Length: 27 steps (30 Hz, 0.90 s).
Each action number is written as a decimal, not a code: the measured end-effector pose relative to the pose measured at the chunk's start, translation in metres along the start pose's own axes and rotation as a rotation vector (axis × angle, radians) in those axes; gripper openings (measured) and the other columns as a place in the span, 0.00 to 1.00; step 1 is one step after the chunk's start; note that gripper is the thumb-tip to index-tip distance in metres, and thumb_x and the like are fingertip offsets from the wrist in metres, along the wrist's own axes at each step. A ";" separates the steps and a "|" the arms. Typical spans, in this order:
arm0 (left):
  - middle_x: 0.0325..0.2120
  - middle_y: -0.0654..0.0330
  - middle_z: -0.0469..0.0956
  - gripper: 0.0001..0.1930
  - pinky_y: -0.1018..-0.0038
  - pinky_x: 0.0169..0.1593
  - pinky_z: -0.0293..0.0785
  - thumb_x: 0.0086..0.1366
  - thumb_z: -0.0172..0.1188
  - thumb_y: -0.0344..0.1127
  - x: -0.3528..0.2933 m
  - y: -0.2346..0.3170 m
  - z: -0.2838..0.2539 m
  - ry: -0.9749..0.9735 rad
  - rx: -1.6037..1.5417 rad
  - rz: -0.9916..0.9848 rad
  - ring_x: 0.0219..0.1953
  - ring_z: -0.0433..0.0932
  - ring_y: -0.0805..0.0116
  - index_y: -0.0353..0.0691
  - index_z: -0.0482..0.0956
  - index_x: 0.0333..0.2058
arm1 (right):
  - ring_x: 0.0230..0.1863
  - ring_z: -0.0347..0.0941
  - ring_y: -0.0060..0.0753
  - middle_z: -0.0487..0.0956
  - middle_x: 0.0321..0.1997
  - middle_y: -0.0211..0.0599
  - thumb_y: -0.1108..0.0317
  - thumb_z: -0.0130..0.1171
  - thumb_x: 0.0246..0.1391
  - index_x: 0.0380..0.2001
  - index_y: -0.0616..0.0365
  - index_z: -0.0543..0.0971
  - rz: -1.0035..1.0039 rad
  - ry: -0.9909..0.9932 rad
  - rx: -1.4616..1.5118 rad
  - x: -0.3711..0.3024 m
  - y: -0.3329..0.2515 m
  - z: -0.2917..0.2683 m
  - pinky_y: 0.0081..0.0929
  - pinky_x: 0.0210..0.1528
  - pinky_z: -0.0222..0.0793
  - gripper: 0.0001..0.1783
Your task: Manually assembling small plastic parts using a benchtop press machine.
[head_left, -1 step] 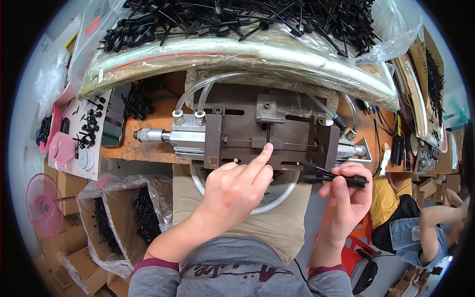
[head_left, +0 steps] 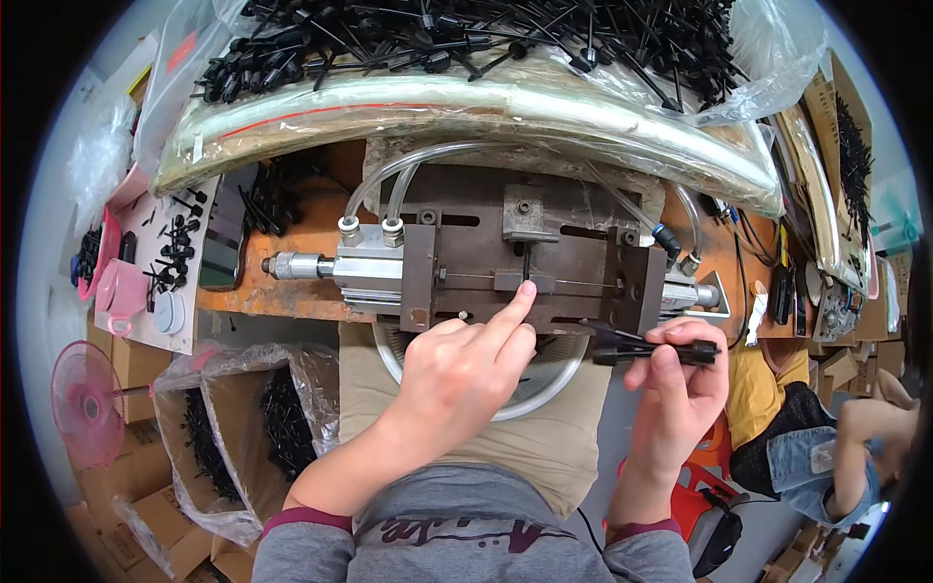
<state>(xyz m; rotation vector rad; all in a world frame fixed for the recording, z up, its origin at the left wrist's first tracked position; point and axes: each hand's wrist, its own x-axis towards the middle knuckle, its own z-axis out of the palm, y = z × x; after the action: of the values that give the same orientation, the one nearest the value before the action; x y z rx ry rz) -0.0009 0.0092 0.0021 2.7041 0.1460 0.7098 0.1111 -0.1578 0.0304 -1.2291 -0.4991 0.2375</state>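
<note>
"Black parts (head_left: 661,352), thin-stemmed and thick-ended: which way are they pointing?"

"Their long axis is running mostly left to right across the person's front. One thick end is pointing right, past the fingers; another is sitting at the left, and a thin stem is slanting up and left toward the fixture (head_left: 476,248)."

"Where are they being held?"

"They are resting in the right hand (head_left: 680,389), just below the fixture's right end plate (head_left: 637,282). Thumb and fingers are pinching the bundle, with little gap left."

"And the left hand (head_left: 466,369)?"

"Its index finger is reaching out straight, the tip meeting the small block (head_left: 507,282) mid-fixture. The other fingers are curling under; I cannot tell whether they are holding anything."

"What is differing from the earlier frame?"

"The parts are sitting slightly higher and a touch farther left, the right hand shifting with them. The left hand is keeping its place."

"How are the edges looking?"

"That stem's tip is lying close to the fixture's front edge; whether it is touching, I cannot tell. Open room is showing between the two hands, over the beige trousers (head_left: 573,442), with a white ring (head_left: 562,391) curving below the fixture."
</note>
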 end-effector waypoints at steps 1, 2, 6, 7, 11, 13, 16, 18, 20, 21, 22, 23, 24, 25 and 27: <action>0.50 0.57 0.81 0.11 0.76 0.28 0.73 0.49 0.72 0.33 0.000 0.001 0.000 -0.003 0.006 -0.005 0.21 0.76 0.68 0.40 0.79 0.30 | 0.27 0.75 0.30 0.75 0.41 0.47 0.84 0.58 0.55 0.39 0.66 0.72 0.050 -0.020 0.052 0.001 0.000 -0.001 0.23 0.29 0.75 0.09; 0.50 0.57 0.81 0.11 0.76 0.28 0.73 0.49 0.72 0.34 0.000 0.001 0.000 -0.006 0.009 -0.007 0.21 0.76 0.68 0.41 0.79 0.30 | 0.27 0.75 0.30 0.75 0.40 0.47 0.83 0.58 0.55 0.39 0.66 0.72 0.099 -0.039 0.105 0.002 0.000 -0.002 0.23 0.29 0.74 0.09; 0.48 0.57 0.82 0.13 0.76 0.28 0.74 0.49 0.73 0.36 0.003 0.001 -0.003 0.012 -0.025 -0.002 0.22 0.78 0.69 0.41 0.81 0.32 | 0.24 0.74 0.29 0.77 0.40 0.47 0.81 0.58 0.57 0.39 0.65 0.72 0.226 -0.047 0.168 0.004 -0.002 -0.003 0.21 0.28 0.72 0.08; 0.47 0.57 0.83 0.14 0.76 0.28 0.74 0.49 0.73 0.36 0.002 0.002 -0.004 0.022 -0.041 0.000 0.23 0.78 0.69 0.41 0.82 0.33 | 0.24 0.75 0.29 0.77 0.39 0.47 0.81 0.58 0.57 0.39 0.65 0.72 0.237 -0.036 0.166 0.004 -0.001 -0.003 0.21 0.28 0.72 0.07; 0.41 0.56 0.84 0.19 0.74 0.29 0.78 0.48 0.72 0.34 0.001 0.017 -0.028 0.209 -0.211 0.152 0.29 0.81 0.66 0.37 0.84 0.41 | 0.25 0.75 0.28 0.78 0.38 0.45 0.80 0.59 0.57 0.39 0.65 0.73 0.339 -0.075 0.196 0.003 0.000 -0.002 0.21 0.28 0.71 0.07; 0.40 0.57 0.83 0.17 0.74 0.31 0.79 0.49 0.71 0.32 0.004 0.020 -0.031 0.161 -0.237 0.280 0.30 0.81 0.67 0.37 0.84 0.40 | 0.25 0.75 0.26 0.79 0.37 0.44 0.80 0.59 0.57 0.38 0.65 0.73 0.388 -0.145 0.230 0.001 0.001 0.003 0.21 0.28 0.71 0.07; 0.38 0.59 0.83 0.17 0.75 0.34 0.81 0.49 0.70 0.30 -0.001 0.021 -0.034 0.101 -0.299 0.327 0.31 0.82 0.67 0.37 0.85 0.40 | 0.25 0.74 0.24 0.79 0.37 0.44 0.80 0.60 0.57 0.38 0.65 0.74 0.403 -0.157 0.228 0.001 0.000 0.005 0.20 0.28 0.72 0.07; 0.37 0.59 0.82 0.17 0.75 0.33 0.81 0.49 0.71 0.30 -0.008 0.023 -0.037 0.083 -0.413 0.279 0.32 0.82 0.67 0.37 0.85 0.41 | 0.24 0.72 0.23 0.79 0.37 0.44 0.79 0.59 0.57 0.38 0.64 0.74 0.360 -0.124 0.185 0.003 -0.002 0.005 0.19 0.27 0.71 0.06; 0.36 0.59 0.82 0.18 0.74 0.33 0.81 0.49 0.72 0.29 -0.012 0.027 -0.044 0.040 -0.521 0.210 0.32 0.82 0.67 0.37 0.85 0.41 | 0.24 0.72 0.24 0.78 0.39 0.46 0.78 0.58 0.59 0.39 0.65 0.74 0.262 -0.037 0.202 0.007 -0.002 0.002 0.19 0.28 0.70 0.06; 0.35 0.59 0.82 0.18 0.74 0.33 0.81 0.49 0.73 0.28 -0.012 0.028 -0.047 0.019 -0.574 0.174 0.32 0.82 0.66 0.37 0.85 0.41 | 0.24 0.72 0.25 0.77 0.42 0.47 0.76 0.57 0.60 0.40 0.65 0.73 0.191 0.014 0.188 0.009 -0.001 0.001 0.19 0.29 0.69 0.06; 0.36 0.58 0.81 0.18 0.74 0.33 0.82 0.49 0.73 0.28 -0.012 0.027 -0.046 0.038 -0.562 0.126 0.32 0.83 0.66 0.36 0.85 0.41 | 0.25 0.72 0.26 0.76 0.43 0.48 0.77 0.56 0.61 0.41 0.66 0.73 0.130 0.081 0.152 0.010 0.001 0.001 0.20 0.31 0.70 0.06; 0.37 0.57 0.81 0.18 0.74 0.33 0.82 0.49 0.73 0.27 -0.012 0.025 -0.043 0.057 -0.549 0.078 0.32 0.83 0.66 0.36 0.85 0.42 | 0.26 0.74 0.27 0.76 0.43 0.48 0.78 0.56 0.60 0.41 0.66 0.73 0.042 0.092 0.097 0.009 0.003 0.001 0.21 0.32 0.72 0.06; 0.37 0.57 0.81 0.19 0.74 0.34 0.82 0.49 0.73 0.26 -0.012 0.023 -0.040 0.077 -0.536 0.030 0.33 0.83 0.65 0.36 0.85 0.42 | 0.28 0.75 0.29 0.75 0.44 0.48 0.80 0.55 0.60 0.41 0.67 0.73 -0.046 0.102 0.045 0.007 0.006 0.002 0.23 0.34 0.73 0.07; 0.43 0.52 0.80 0.18 0.74 0.35 0.82 0.49 0.72 0.25 -0.013 0.020 -0.034 0.081 -0.482 -0.019 0.34 0.83 0.64 0.33 0.83 0.42 | 0.30 0.77 0.31 0.75 0.45 0.48 0.82 0.55 0.59 0.42 0.67 0.73 -0.103 0.070 -0.021 0.005 0.008 0.002 0.24 0.36 0.75 0.07; 0.47 0.49 0.79 0.18 0.74 0.37 0.82 0.50 0.72 0.24 -0.012 0.013 -0.022 0.079 -0.390 -0.046 0.34 0.83 0.64 0.31 0.82 0.42 | 0.33 0.79 0.34 0.74 0.46 0.49 0.85 0.55 0.57 0.42 0.67 0.74 -0.217 0.004 -0.154 0.000 0.011 0.004 0.26 0.39 0.77 0.09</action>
<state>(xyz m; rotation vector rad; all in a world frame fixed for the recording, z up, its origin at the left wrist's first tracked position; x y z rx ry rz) -0.0214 0.0012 0.0192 2.2970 0.0781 0.7453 0.1098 -0.1508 0.0213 -1.3134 -0.6513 0.0122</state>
